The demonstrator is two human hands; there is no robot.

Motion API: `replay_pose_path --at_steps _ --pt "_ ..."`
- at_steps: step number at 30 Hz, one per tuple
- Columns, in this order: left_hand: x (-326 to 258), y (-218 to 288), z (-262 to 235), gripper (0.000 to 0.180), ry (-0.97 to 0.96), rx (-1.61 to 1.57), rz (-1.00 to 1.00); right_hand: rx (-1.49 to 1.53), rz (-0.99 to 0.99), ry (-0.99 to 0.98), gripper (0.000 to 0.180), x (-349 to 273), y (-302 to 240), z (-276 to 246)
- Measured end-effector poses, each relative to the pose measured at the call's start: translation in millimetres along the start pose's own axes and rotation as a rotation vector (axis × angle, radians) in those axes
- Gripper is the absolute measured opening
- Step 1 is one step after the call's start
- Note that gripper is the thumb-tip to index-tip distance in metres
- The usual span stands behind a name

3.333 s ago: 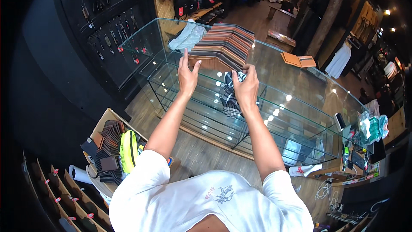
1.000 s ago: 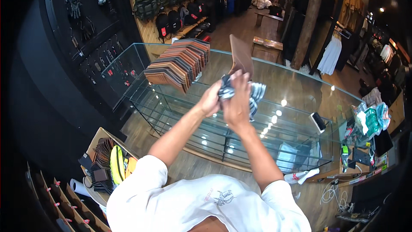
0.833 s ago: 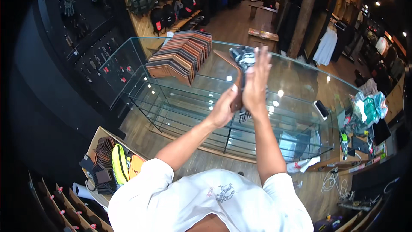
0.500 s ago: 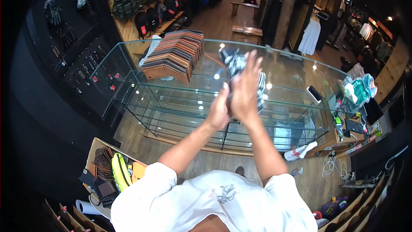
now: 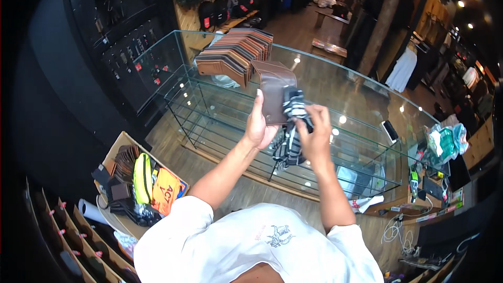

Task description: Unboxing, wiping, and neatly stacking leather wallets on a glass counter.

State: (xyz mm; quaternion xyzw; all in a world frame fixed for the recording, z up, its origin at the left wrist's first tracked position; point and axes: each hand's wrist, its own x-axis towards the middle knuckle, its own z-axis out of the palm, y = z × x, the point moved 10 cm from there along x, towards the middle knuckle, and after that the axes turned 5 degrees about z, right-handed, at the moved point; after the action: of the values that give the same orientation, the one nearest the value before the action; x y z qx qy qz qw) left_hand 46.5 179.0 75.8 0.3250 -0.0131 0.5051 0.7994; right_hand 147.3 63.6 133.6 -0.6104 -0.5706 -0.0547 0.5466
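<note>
- Two bare hands are raised above a glass display counter (image 5: 335, 99).
- The left hand (image 5: 258, 126) holds one brown wallet (image 5: 275, 91) upright, open like a book; its fingers wrap behind the leather and the thumb lies along the near edge.
- The right hand (image 5: 314, 136) pinches one black-and-white patterned cloth (image 5: 291, 126). Its fingers are closed narrowly on the cloth's upper part, just beside the wallet's right edge, and the rest of the cloth hangs down between the two hands.
- One long fanned row of wallets (image 5: 234, 52) in browns and tans lies on the glass top, beyond the held wallet and to its left. There are too many to count.
- One phone (image 5: 389, 131) lies flat on the glass at the right, well apart from the hands.
- One open cardboard box (image 5: 126, 178) sits on the floor at the lower left, holding dark wallets and a yellow item.
- Half a second ago both hands were pressed together around the cloth, higher over the counter. Now they are parted, and the wallet shows open in the left hand.
</note>
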Motion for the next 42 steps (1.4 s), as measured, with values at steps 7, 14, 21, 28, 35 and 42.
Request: replay_pose_path --at_steps 7,14,21,28,35,42 --pt "-11 -15 21 0.074 -0.07 -0.038 0.027 -0.352 -0.124 -0.003 0.016 14 26 -80" --pt "-27 -39 25 0.071 -0.045 0.073 0.027 0.471 0.763 -0.591 0.022 -24 133 -53" --pt "-43 -53 26 0.064 0.026 0.179 0.016 0.152 -0.199 -0.192 0.044 3 -11 -57" --pt "-53 -53 40 0.066 -0.019 0.1 -0.077 0.193 -0.125 -0.187 0.075 -14 -17 15" --pt "-53 -44 29 0.064 -0.059 0.03 -0.112 0.057 -0.021 -0.201 0.073 -13 -8 35" --pt "-43 -37 26 0.063 -0.049 0.09 -0.063 0.023 -0.054 -0.172 0.077 -9 -6 33"
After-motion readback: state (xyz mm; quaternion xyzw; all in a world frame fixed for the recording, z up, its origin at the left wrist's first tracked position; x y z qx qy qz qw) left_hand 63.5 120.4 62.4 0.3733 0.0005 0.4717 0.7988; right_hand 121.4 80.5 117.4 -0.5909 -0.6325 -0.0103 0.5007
